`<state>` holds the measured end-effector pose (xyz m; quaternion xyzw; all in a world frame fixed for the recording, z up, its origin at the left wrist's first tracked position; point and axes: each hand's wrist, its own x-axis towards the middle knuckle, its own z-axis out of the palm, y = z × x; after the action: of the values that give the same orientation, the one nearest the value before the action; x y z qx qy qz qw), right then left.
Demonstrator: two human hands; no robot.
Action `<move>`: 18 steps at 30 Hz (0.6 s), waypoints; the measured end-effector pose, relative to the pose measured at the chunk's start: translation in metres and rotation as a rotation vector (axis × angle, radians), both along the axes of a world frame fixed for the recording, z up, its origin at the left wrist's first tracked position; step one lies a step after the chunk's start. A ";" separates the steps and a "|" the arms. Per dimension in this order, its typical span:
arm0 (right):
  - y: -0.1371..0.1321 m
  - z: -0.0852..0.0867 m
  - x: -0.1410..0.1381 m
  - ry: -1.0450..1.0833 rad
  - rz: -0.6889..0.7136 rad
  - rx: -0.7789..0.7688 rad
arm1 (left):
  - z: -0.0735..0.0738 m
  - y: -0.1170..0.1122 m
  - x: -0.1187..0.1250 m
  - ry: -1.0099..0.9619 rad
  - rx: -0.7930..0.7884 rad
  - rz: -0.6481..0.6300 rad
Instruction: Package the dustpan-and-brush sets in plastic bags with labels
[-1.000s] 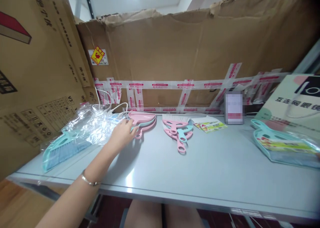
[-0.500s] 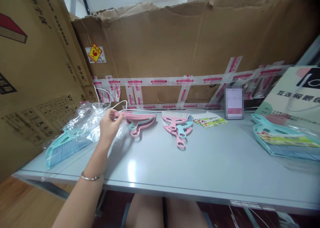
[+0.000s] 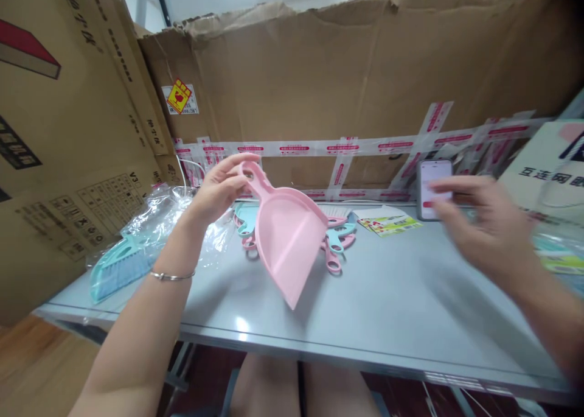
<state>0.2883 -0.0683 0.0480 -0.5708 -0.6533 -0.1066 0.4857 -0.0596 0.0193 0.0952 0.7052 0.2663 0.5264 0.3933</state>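
Fingers [image 3: 241, 157] of the left hand [image 3: 216, 192] are wrapped round the ringed handle of a pink dustpan [image 3: 291, 234], and I have it tilted above the middle of the bench [image 3: 369, 319], its wide end slanting down toward the front edge. On the other side, my right hand [image 3: 490, 225] is blurred, its fingers loosely stretched out, with nothing gripped that I can make out. It hangs partly in front of a phone [image 3: 433, 172]; I cannot tell whether it touches the screen. Half hidden behind the pink dustpan, I see a blue-green dustpan [image 3: 247, 215] to the left and a pile of small brushes [image 3: 334, 235] to the right, with printed cards [image 3: 390, 222] lying just beside the brushes. At the bench's left end, a blue-green brush [image 3: 119, 269] lies partly under clear plastic [image 3: 152, 219].
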 end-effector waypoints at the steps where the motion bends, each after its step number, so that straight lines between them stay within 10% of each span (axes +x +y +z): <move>1: 0.014 0.003 -0.014 0.012 0.132 -0.077 | 0.001 0.002 0.009 0.017 -0.020 -0.077; 7: 0.050 -0.009 -0.086 0.311 0.731 -0.737 | -0.019 0.015 0.036 -0.048 -0.059 -0.317; 18: 0.059 -0.046 -0.083 0.836 0.508 -0.588 | -0.059 -0.011 0.049 0.375 -0.165 -0.003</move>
<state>0.2057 -0.0090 0.0020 -0.5007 -0.5247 0.4345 0.5340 -0.0104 0.0088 0.0362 0.7567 0.3762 0.3617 0.3937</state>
